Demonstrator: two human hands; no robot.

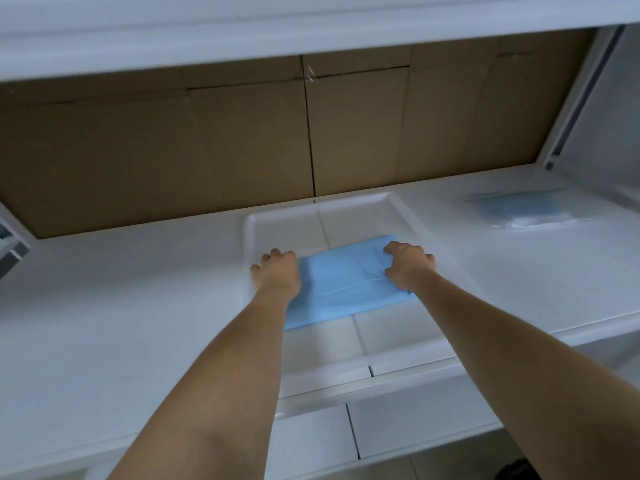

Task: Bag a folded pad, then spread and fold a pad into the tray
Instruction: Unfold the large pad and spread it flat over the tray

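Observation:
A folded light-blue pad lies across the middle of the white tray on the white table. My left hand grips the pad's left end with fingers curled over it. My right hand grips the right end, thumb and fingers curled into the fabric. Far to the right a clear plastic bag with a blue pad inside lies flat on the table.
A brown cardboard wall closes the back of the table under a white shelf. The tray's near rim overhangs the table's front edge. A metal upright stands at the right rear corner.

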